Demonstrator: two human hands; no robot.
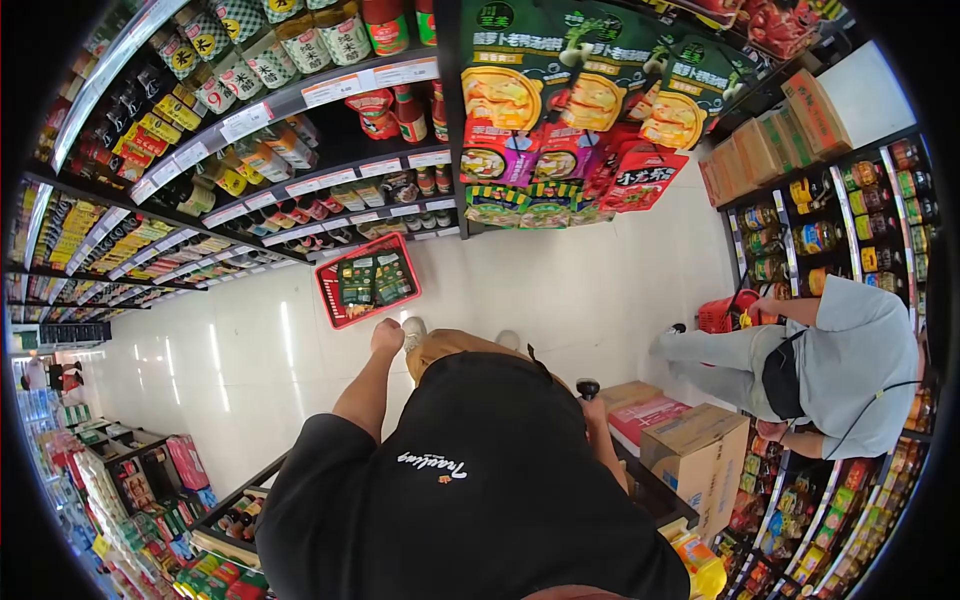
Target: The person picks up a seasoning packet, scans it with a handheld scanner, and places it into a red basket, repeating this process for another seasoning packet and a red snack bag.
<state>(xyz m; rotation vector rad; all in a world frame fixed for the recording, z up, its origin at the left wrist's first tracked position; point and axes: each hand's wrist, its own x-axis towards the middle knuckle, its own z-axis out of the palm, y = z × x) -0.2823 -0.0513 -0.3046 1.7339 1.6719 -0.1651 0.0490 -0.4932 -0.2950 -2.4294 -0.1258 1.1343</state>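
Observation:
My left hand [387, 337] is closed in a loose fist, just off the near edge of a red shopping basket [323, 290]. What that fist holds, if anything, I cannot tell. Inside the basket lie dark green packets [372, 282]. On the other side of my body, my right hand [596, 410] is wrapped round a small black object with a rounded top [588, 387]. Its lower part is hidden in the fingers. Cardboard boxes [690, 455] are stacked beyond this hand.
Shelves of bottles and jars [250, 120] line the front left. Green soup-seasoning packets [600, 90] hang ahead. To the right, a person in grey [850, 360] with a red basket [717, 315] stands by jar shelves [870, 220]. Pale floor tiles [250, 370] stretch left.

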